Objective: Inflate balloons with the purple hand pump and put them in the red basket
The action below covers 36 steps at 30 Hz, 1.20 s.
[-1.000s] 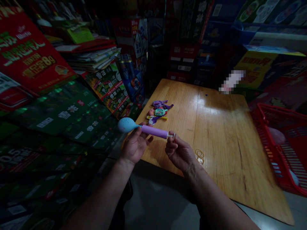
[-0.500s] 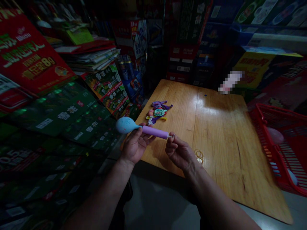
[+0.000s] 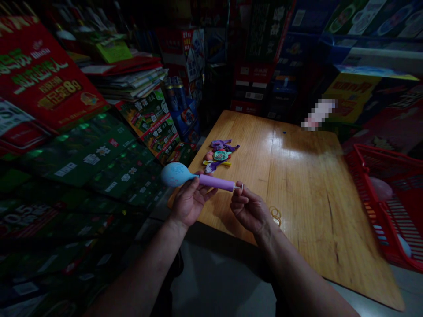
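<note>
My left hand (image 3: 190, 200) grips the front end of a purple hand pump (image 3: 216, 182), fingers closed where a small light blue balloon (image 3: 175, 174) sits on the nozzle. The balloon is partly inflated and sticks out to the left. My right hand (image 3: 249, 210) is closed in a pinch on the pump's white plunger handle (image 3: 240, 186) at the right end. Both hands hover over the near left corner of the wooden table (image 3: 297, 185).
A small heap of flat balloons (image 3: 220, 155) lies on the table beyond my hands. Rubber bands (image 3: 275, 214) lie beside my right hand. A red basket (image 3: 386, 198) stands at the right. Stacked printed cartons (image 3: 82, 145) crowd the left and back.
The balloon has swelled slightly. Both hands stay in nearly the same place, with the plunger handle close against the pump body.
</note>
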Available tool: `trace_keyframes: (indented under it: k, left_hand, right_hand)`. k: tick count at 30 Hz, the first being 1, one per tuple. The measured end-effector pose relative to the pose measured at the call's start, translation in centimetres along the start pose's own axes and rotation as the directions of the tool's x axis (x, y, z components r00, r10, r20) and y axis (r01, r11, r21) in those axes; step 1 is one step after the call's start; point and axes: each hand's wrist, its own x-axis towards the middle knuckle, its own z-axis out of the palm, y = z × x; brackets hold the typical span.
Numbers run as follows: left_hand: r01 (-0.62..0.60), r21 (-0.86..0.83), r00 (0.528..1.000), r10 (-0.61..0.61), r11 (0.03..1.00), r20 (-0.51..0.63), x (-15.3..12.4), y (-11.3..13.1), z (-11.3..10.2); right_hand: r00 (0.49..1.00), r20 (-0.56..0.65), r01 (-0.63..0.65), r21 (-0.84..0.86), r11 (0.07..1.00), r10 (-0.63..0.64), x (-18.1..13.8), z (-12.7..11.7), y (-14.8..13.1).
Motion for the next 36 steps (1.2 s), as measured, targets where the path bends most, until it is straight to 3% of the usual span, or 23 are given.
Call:
trace_keyframes:
  k: [12, 19, 25, 28, 32, 36]
  left_hand:
    - [0.008, -0.036, 1.000, -0.009, 0.999, -0.015, 0.1, -0.2, 0.0]
    - [-0.108, -0.014, 0.992, 0.107, 0.994, -0.072, 0.7, 1.6, -0.5]
    - [0.013, -0.002, 1.000, -0.014, 1.000, -0.021, 0.0, -0.3, -0.1]
    - [0.005, -0.019, 0.999, -0.006, 1.000, -0.041, -0.1, -0.7, 0.0]
    - [-0.017, -0.018, 0.999, 0.016, 1.000, -0.049, -1.0, 0.8, 0.0]
    - [-0.083, -0.003, 0.993, 0.082, 0.997, -0.084, -3.8, 3.5, 0.8]
  right_hand:
    - [0.999, -0.008, -0.042, 0.119, 0.992, 0.043, 0.2, -0.1, 0.3]
    - [0.999, 0.025, 0.017, 0.089, 0.996, -0.020, -0.4, 0.5, -1.9]
    - [0.996, -0.089, -0.023, 0.044, 0.999, 0.027, 0.5, -0.6, 0.0]
    - [0.996, -0.076, -0.034, 0.043, 0.998, 0.037, 0.5, -0.5, 0.5]
    - [0.999, -0.017, -0.035, 0.043, 0.998, 0.035, -1.6, 0.7, -0.1]
    - [0.999, 0.010, 0.052, 0.048, 0.997, -0.052, -5.7, 2.3, -0.2]
